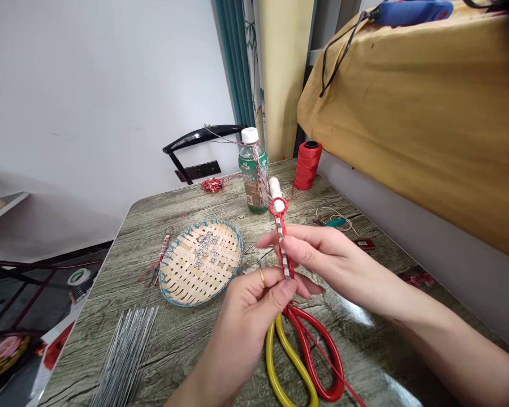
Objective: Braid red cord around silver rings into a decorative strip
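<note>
A red braided cord (282, 243) set with a row of silver metal pieces runs upright between my two hands, ending in a red loop at its top. My left hand (261, 305) pinches its lower end between thumb and forefinger; a gold ring is on one finger. My right hand (322, 257) grips the cord higher up, thumb on the silver pieces. Below my hands lie scissors (311, 362) with one yellow and one red handle, their blades hidden under the left hand. A red cord tail (322, 350) trails across the handles toward the front.
A woven basket (180, 282) with small silver pieces stands left of my hands. Many thin metal rods (125, 359) lie front left. Behind stand a bottle (246, 181) wound with cord, a white spool (274, 187) and a red thread spool (308, 167). A cloth-covered surface (407, 113) rises at right.
</note>
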The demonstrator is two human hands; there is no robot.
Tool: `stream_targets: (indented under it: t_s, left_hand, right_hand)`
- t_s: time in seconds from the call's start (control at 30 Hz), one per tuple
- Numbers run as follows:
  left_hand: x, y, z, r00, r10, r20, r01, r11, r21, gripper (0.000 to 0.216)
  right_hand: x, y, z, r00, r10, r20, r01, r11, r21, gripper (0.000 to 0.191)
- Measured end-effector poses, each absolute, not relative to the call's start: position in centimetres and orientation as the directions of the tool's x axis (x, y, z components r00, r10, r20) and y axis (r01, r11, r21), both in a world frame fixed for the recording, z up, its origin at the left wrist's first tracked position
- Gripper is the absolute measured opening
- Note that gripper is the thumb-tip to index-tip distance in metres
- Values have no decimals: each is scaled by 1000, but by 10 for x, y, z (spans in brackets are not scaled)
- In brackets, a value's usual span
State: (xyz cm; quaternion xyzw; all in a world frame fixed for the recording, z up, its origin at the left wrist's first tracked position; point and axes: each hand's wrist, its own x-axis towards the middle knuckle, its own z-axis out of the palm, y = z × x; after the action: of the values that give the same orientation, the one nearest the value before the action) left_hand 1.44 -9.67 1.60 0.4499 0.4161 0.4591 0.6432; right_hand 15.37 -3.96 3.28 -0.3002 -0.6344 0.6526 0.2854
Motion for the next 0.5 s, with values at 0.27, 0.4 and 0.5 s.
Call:
stream_targets:
  t_s: [0.27,0.4,0.5]
  left_hand:
    - [-6,-83,24,-89,996,2,-458,-43,888,19]
    - [-14,-79,25,-222,971,88,-420,-177,890,17]
    - [-19,-75,23,-290,952,103,-393,-216,894,16]
  right_hand:
    - [136,-33,8,-831,548,-92,-159,-394,-905,53]
    - [134,-34,6,-875,463,-143,-93,-449,-889,32]
    - [136,-34,4,-859,465,-214,-46,-486,-873,21]
